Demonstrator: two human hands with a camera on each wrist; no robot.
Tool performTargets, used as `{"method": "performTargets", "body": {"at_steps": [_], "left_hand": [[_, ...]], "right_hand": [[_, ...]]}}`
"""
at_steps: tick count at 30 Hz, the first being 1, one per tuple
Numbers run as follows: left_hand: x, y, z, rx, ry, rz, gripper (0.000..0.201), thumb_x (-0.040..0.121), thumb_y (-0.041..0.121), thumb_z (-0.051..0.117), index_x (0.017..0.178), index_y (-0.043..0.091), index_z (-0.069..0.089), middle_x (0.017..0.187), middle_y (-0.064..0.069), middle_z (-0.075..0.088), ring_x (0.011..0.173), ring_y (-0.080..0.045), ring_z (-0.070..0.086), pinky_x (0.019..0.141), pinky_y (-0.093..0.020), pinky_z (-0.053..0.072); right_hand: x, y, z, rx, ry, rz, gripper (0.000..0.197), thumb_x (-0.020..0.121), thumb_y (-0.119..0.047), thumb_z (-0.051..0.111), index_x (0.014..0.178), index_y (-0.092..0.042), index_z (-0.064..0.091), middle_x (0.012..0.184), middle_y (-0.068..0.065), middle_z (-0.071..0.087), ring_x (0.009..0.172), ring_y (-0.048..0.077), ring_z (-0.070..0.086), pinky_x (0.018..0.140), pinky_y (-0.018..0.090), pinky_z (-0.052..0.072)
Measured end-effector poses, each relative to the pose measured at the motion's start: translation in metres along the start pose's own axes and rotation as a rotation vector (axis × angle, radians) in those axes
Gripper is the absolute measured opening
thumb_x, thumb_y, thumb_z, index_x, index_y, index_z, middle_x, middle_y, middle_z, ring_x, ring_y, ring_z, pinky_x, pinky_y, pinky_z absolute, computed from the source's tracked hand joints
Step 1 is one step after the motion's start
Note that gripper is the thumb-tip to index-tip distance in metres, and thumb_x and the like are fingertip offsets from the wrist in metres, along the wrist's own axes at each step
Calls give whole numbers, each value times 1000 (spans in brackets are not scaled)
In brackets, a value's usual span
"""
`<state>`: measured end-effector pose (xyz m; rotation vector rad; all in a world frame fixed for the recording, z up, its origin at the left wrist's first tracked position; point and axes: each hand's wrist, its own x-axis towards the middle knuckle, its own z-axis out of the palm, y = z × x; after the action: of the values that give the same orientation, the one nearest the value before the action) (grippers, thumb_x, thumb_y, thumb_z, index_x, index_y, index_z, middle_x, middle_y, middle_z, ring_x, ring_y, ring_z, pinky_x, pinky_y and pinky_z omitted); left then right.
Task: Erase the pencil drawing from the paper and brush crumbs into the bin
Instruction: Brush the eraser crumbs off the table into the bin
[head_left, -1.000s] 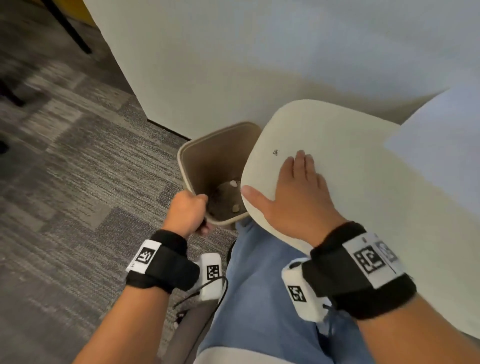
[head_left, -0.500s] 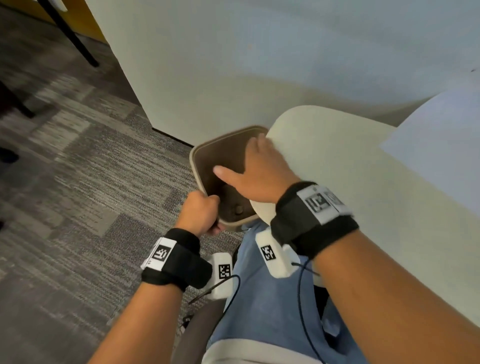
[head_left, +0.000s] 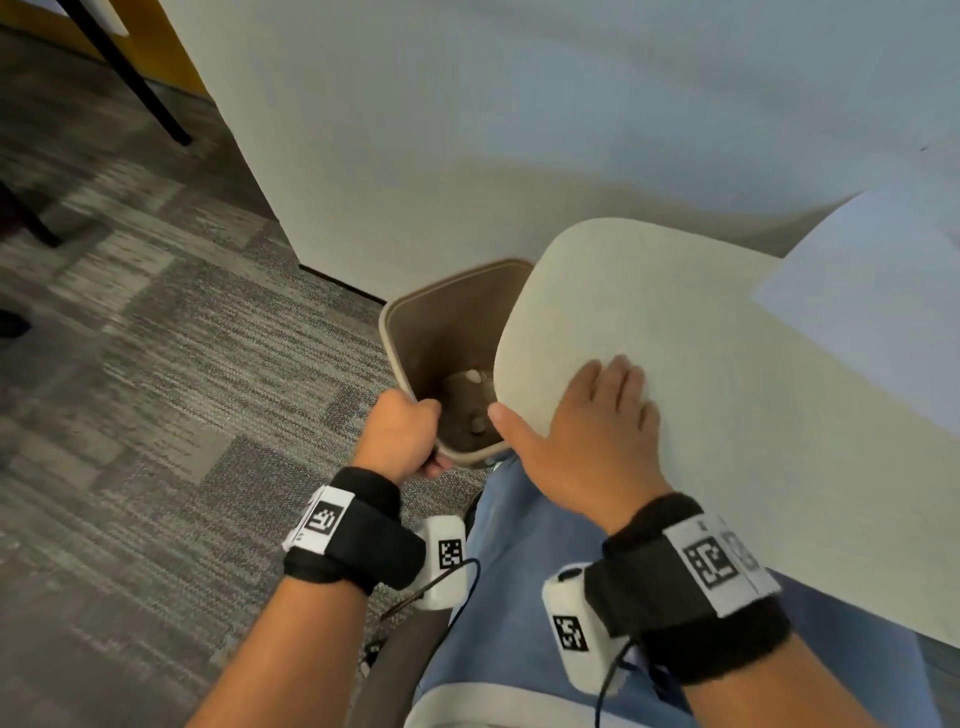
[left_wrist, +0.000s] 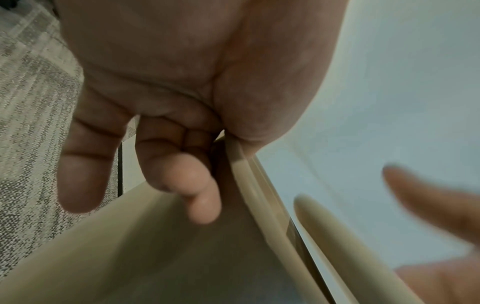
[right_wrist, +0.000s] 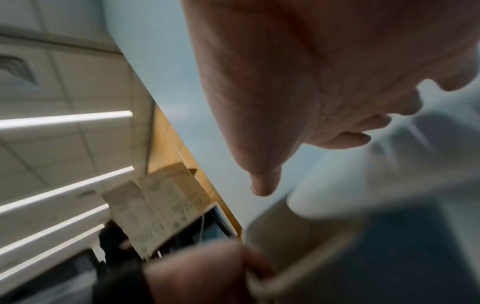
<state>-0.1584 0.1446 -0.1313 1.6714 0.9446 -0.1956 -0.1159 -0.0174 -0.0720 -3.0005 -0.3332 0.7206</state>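
A small tan bin (head_left: 441, 322) is held against the rounded end of the cream table (head_left: 727, 415), its mouth just below the edge. My left hand (head_left: 400, 434) grips the bin's near rim (left_wrist: 241, 164), thumb inside and fingers outside. My right hand (head_left: 592, 421) lies flat, palm down, on the table near the edge, fingers straight and thumb spread toward the bin. A few pale scraps (head_left: 475, 395) lie at the bin's bottom. The white paper (head_left: 878, 306) sits at the far right of the table. No eraser shows.
A pale partition wall (head_left: 519, 130) stands right behind the bin and table. Grey patterned carpet (head_left: 156, 389) spreads to the left, with a black furniture leg (head_left: 135, 83) at the top left. My blue-trousered lap (head_left: 519, 597) is under the table edge.
My right hand swept left over the table edge above the bin, then came back onto the tabletop near the edge. The dark speck seen on the table earlier is gone. My left hand kept holding the bin.
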Motion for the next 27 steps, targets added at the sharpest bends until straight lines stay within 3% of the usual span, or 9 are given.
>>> {"method": "performTargets", "body": {"at_steps": [5,8,10,13,15,17,19,22,27], "left_hand": [[-5,-2,2,15,-21,49,33,96,10,44,79,-10,64,56,-22,65,38,-24,55,43,-30,49],[-7,-2,4,12,-30,64,32,97,9,42,82,-10,63,57,-21,65,39,-25,56,47,-35,51],[-7,-2,3,14,-18,50,30,96,9,44,82,-10,62,58,-22,66,40,-25,56,51,-38,54],[-9,-1,3,21,-19,47,30,94,9,44,82,-12,62,58,-23,66,40,-26,57,53,-40,54],[-10,-1,3,21,-26,53,29,94,8,44,84,-12,61,58,-23,66,41,-26,57,52,-39,53],[-11,-1,3,23,-31,56,29,95,8,43,84,-12,61,58,-23,67,41,-26,57,54,-42,54],[-12,-1,3,32,-34,50,30,95,8,43,83,-13,61,59,-23,67,40,-25,56,58,-47,56],[-11,-2,3,40,-29,46,30,95,9,44,80,-11,61,57,-21,66,39,-25,55,57,-43,55],[-12,-2,3,36,-41,55,27,94,8,44,81,-9,61,61,-24,67,43,-27,58,59,-49,57]], "right_hand": [[35,-46,9,122,76,-243,113,82,-81,24,153,4,1,161,25,-4,150,36,-8,122,48,1],[55,-68,-10,296,33,-428,102,85,-77,31,151,0,19,160,18,18,150,32,11,121,47,16],[58,-61,-16,269,135,-331,101,84,-77,34,147,1,27,156,19,25,147,34,18,119,48,21],[58,-46,-10,43,79,-102,112,84,-78,31,153,4,0,161,23,-5,150,36,-6,122,50,4],[59,-49,-10,-18,17,-193,115,82,-80,32,153,4,-3,161,24,-10,149,36,-10,122,49,3],[66,-55,-19,13,-33,-357,109,82,-80,33,153,0,16,162,21,4,150,36,0,121,47,12],[72,-56,-31,104,3,-340,103,82,-79,36,149,-1,29,159,20,16,148,36,12,119,47,21],[82,-46,-31,8,19,-152,108,85,-75,36,153,3,5,162,21,-3,150,35,-4,121,49,8],[77,-52,-33,-1,-103,-467,84,90,-69,38,151,-12,32,163,10,14,150,31,7,120,48,16]]}}
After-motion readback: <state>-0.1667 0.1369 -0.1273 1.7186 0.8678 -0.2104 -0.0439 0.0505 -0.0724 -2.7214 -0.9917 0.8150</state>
